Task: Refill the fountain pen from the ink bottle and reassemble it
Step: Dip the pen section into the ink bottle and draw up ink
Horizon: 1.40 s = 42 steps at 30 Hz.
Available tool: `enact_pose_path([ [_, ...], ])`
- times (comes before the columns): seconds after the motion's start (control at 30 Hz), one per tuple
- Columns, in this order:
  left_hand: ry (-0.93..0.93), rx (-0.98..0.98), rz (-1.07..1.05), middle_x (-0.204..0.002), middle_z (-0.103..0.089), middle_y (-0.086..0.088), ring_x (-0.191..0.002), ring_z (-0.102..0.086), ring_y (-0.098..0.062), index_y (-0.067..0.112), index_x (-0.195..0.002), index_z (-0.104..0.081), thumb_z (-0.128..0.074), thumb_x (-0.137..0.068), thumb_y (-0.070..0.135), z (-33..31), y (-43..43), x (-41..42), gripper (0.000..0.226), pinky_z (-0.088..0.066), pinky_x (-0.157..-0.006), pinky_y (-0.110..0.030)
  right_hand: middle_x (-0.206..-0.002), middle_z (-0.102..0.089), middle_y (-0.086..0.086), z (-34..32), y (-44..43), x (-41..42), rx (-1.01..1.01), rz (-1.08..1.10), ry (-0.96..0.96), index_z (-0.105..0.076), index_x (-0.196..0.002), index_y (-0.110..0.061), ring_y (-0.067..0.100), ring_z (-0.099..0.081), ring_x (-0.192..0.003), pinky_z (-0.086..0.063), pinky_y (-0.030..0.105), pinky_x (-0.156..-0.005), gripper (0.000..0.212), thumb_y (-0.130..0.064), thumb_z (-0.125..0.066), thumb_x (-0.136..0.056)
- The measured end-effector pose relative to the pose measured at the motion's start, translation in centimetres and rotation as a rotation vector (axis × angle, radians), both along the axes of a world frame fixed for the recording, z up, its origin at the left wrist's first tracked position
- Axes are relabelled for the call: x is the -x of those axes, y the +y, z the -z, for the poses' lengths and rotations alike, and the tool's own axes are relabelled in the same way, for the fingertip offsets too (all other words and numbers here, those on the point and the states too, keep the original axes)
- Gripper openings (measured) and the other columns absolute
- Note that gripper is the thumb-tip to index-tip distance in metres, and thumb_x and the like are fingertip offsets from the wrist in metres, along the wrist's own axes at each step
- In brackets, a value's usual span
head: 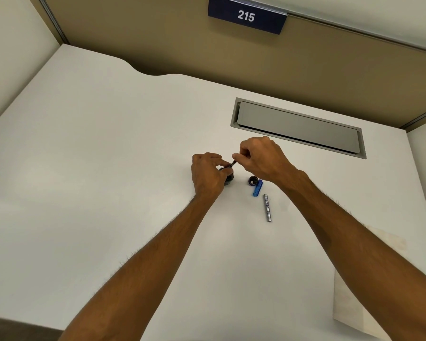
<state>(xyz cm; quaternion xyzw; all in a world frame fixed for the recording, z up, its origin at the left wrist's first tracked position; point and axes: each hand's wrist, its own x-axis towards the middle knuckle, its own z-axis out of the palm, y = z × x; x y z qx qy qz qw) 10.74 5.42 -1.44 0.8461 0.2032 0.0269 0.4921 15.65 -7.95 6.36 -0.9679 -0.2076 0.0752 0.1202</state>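
Observation:
A small dark ink bottle [229,178] stands on the white desk [108,156], mostly hidden behind my left hand [207,174], which grips it. My right hand [260,157] pinches a thin dark pen part [233,163] and holds it tilted over the bottle's mouth; whether its tip is in the ink is hidden. The bottle's dark cap [252,180] lies to the right, with a blue pen piece [257,188] right next to it. A silver pen barrel [267,207] lies farther toward me on the desk.
A grey cable hatch [298,126] is set in the desk behind my hands. A pale sheet of paper [354,291] lies at the desk's near right. A tan partition with a sign reading 215 [246,16] closes the back.

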Motion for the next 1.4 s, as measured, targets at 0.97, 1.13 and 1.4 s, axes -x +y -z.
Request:
enact_pose_path([
  [0.97, 0.019, -0.057, 0.018, -0.115, -0.068, 0.006, -0.118, -0.045, -0.012, 0.019, -0.097, -0.080, -0.082, -0.077, 0.030, -0.12, -0.09, -0.23, 0.023, -0.046, -0.092, -0.029, -0.093, -0.068, 0.001, 0.00, -0.43, 0.60, -0.007, 0.012, -0.055, -0.068, -0.101, -0.017, 0.014, -0.057, -0.079, -0.051, 0.031, -0.073, 0.027, -0.042, -0.065, -0.090],
  [1.13, 0.023, -0.064, 0.019, -0.115, -0.068, 0.006, -0.118, -0.045, -0.012, 0.019, -0.097, -0.080, -0.082, -0.077, 0.031, -0.15, -0.12, -0.22, 0.023, -0.045, -0.091, -0.027, -0.099, -0.070, 0.004, -0.02, -0.54, 0.70, 0.007, 0.003, -0.059, -0.069, -0.103, -0.016, 0.018, -0.060, -0.085, -0.050, 0.031, -0.076, 0.018, -0.028, -0.066, -0.091],
  [1.4, 0.016, -0.057, 0.024, -0.115, -0.068, 0.006, -0.118, -0.045, -0.012, 0.019, -0.095, -0.080, -0.082, -0.077, 0.030, -0.27, -0.01, -0.12, 0.021, -0.046, -0.092, -0.029, -0.089, -0.071, 0.006, -0.01, -0.48, 0.40, 0.003, 0.013, -0.063, -0.071, -0.096, -0.012, 0.015, -0.055, -0.075, -0.042, 0.027, -0.069, 0.026, -0.036, -0.063, -0.093],
])
